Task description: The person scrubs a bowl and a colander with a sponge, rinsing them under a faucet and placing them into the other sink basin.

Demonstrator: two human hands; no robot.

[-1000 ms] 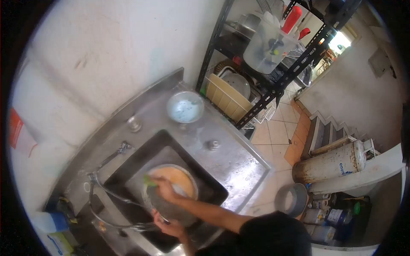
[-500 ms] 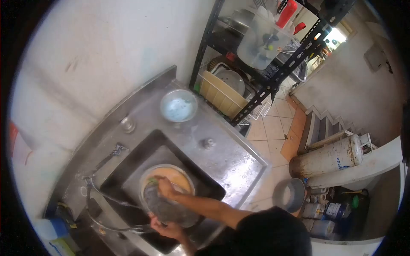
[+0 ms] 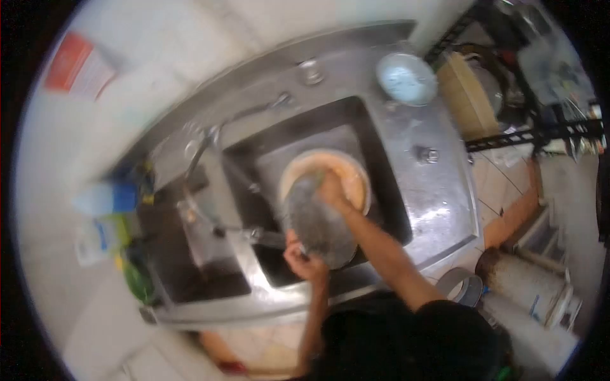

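A dark grey, round metal dish [image 3: 318, 219], either a lid or a shallow pan, is tilted over the right sink basin. My left hand [image 3: 306, 260] is closed around its near edge. Pressed to its upper face is my right hand [image 3: 332, 188], closed on a green scouring pad [image 3: 319, 174] that mostly hides under the fingers. Behind the dish, a large round bowl [image 3: 360, 170] with an orange-tan inside sits in the sink [image 3: 391, 190]. Motion blurs both hands.
A faucet [image 3: 213, 134] with a hose and spray head [image 3: 254, 235] reaches over the left of the sink. A bowl of bluish suds [image 3: 406, 79] stands at the back right corner. Bottles [image 3: 114, 199] line the left side; a black shelf rack [image 3: 540, 136] is on the right.
My view has swung left, so the sink appears further up and right, and the left basin and bottles show. Both hands keep hold of the dish and pad.
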